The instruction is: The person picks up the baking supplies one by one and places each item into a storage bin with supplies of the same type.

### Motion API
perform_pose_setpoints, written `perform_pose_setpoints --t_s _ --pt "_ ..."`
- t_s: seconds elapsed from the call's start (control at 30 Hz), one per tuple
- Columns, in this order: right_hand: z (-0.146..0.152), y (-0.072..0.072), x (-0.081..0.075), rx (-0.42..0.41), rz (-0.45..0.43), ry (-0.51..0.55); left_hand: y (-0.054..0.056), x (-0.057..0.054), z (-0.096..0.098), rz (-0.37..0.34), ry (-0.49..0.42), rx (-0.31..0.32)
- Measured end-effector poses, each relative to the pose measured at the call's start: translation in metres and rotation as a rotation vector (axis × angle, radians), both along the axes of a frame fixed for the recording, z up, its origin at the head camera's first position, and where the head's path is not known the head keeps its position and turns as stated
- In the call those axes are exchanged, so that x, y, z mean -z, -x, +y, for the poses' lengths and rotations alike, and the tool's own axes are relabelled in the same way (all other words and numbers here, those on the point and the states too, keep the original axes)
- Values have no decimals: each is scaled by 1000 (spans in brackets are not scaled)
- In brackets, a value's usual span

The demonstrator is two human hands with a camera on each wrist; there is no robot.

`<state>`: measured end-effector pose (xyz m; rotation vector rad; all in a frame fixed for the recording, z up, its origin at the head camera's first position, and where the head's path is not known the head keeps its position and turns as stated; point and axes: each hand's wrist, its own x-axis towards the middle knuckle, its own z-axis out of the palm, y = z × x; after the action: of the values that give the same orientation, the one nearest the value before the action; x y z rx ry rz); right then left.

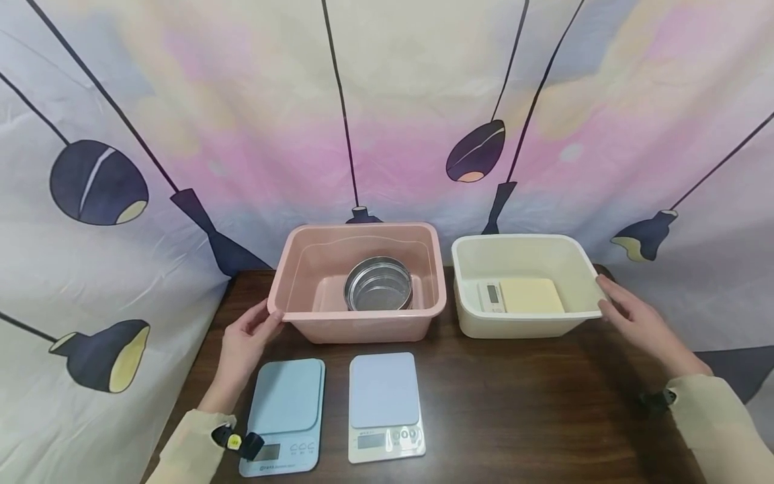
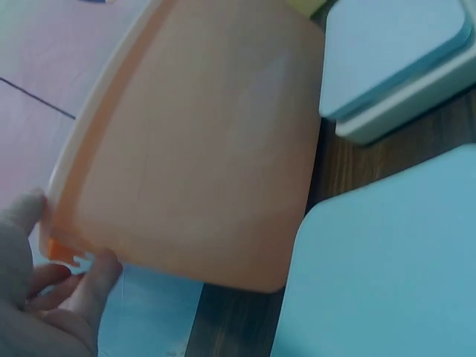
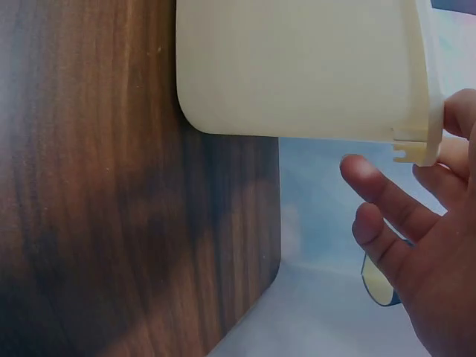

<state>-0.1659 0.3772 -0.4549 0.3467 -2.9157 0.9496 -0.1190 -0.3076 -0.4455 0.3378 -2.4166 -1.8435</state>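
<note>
At its front left corner, the pink plastic basin (image 1: 363,328) has its rim pinched by my left hand (image 1: 246,334). Inside that basin sits a round metal sieve (image 1: 379,286). My right hand (image 1: 641,329) grips the right rim of the cream basin (image 1: 514,328), thumb at the lip; in the right wrist view two fingers (image 3: 387,195) stay off its wall. A kitchen scale with a pale yellow plate (image 1: 532,296) lies in the cream basin. Both basins stand side by side at the back of the table.
In front of the pink basin lie a light blue kitchen scale (image 1: 284,410) and a white one with a pale lilac plate (image 1: 385,403). The dark wooden table (image 1: 520,410) ends at a printed curtain (image 1: 387,134) behind the basins.
</note>
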Motion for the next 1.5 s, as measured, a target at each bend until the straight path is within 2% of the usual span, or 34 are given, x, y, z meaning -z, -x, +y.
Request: perform_pose_setpoints --t_s 0.13,0.27,0.37,0.47,0.57,0.7,0.9,1.03,1.17,1.3,1.5 --pt "1 -1 3 18 1 5 -10 -3 9 -66 48 3" --pt "3 -3 6 21 40 21 -22 0 21 -110 30 35" --pt "3 -4 9 26 67 33 -31 4 34 -123 3 78" --pt "3 -5 11 36 71 49 -39 10 50 -115 16 116" --pt "2 -4 12 44 63 62 -45 16 67 -109 93 158" --pt "1 -3 13 48 70 69 -53 24 86 -134 188 221" --pt "1 -3 14 50 38 92 -63 41 108 -148 274 327" --pt "0 -2 14 58 39 92 -69 50 115 -168 380 383" --pt "0 -1 11 59 29 72 -72 57 119 -217 441 408" --pt "0 -1 9 49 6 63 -72 61 121 -244 445 419" --pt "0 -2 9 43 -1 61 -74 67 118 -239 418 410"
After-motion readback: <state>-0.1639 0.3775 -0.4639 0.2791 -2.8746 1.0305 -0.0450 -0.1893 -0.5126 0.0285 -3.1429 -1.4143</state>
